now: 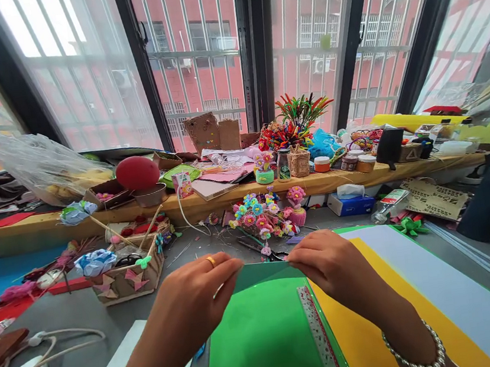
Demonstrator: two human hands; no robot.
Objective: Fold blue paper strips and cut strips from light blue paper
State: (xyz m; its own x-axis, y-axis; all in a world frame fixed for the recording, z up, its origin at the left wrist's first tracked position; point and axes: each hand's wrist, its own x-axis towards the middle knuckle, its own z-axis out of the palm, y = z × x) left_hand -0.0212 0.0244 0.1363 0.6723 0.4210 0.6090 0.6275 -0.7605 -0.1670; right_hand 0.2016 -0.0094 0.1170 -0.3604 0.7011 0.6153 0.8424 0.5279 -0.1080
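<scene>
My left hand (196,293) pinches the far left corner of a green paper sheet (264,342) that lies on the grey table. My right hand (333,265) pinches the far right part of the same edge, which is folded over toward me. A metal ruler (321,338) lies along the green sheet's right side. Under it sit a yellow sheet (366,335) and a white sheet (440,284). Scissors (264,251) lie just beyond the green sheet.
A cardboard box (126,275) with paper flowers stands to the left. A cluster of small craft flowers (262,214) stands beyond my hands. A wooden shelf (229,200) under the window holds many craft items. A white cable (54,344) lies at the left.
</scene>
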